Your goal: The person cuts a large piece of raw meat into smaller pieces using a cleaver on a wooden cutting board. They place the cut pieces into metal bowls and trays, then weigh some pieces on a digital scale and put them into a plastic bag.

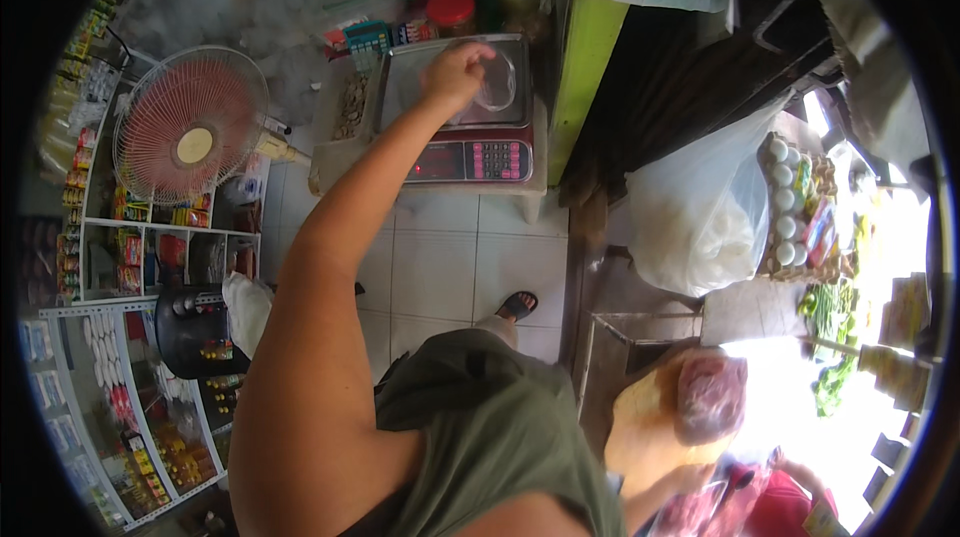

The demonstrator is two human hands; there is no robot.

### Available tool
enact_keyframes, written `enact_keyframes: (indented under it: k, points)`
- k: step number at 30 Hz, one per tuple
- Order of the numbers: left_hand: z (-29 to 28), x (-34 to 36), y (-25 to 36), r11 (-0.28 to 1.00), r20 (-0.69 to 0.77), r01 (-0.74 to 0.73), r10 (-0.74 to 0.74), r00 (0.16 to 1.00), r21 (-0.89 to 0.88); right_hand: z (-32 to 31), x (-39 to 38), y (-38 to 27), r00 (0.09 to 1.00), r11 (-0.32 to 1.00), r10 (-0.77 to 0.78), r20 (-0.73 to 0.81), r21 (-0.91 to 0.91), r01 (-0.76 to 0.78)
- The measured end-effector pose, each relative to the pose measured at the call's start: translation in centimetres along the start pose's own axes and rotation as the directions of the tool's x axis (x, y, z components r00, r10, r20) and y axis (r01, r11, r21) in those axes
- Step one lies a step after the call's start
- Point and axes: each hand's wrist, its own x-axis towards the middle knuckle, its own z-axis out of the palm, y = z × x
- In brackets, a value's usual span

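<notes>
My left arm reaches forward over a digital scale [470, 162] with a metal tray [400, 62], a red body and a lit display. Above the tray, my left hand [457, 77] is closed, its fingers curled at the edge of a clear plastic bag [497, 85]. At the lower right, my right hand [690, 479] lies by the near end of a wooden board [640, 427], next to clear plastic with red meat [685, 512]. Its fingers are too blurred to make out. A large piece of raw meat [712, 392] rests on the board.
A pink-bladed fan [190, 127] and stocked shelves [110, 227] stand at left. Behind the scale sits a red-lidded jar [450, 9]; a coin tray [352, 107] is beside it. At right are a white plastic bag [695, 217], eggs [785, 202] and a person in red [780, 507].
</notes>
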Motion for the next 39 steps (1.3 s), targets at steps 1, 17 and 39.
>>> enact_keyframes:
  k: [1, 17, 39]
  points:
    - [0.6, -0.8, 0.3, 0.999, -0.067, -0.036, 0.036, 0.997, 0.002, 0.8, -0.5, 1.5, 0.998, 0.994, 0.006, 0.057, -0.110, 0.001]
    - [13.3, -19.9, -3.6, 0.811, 0.140, 0.055, -0.167, 0.976, 0.583, 5.5, -9.6, 0.4, 0.976, 0.994, 0.074, 0.203, -0.096, -0.056]
    - [12.4, -19.3, -2.5, 0.737, 0.085, 0.184, -0.311, 0.947, 0.650, 5.8, -9.8, 0.6, 0.964, 0.990, 0.059, 0.260, -0.142, -0.023]
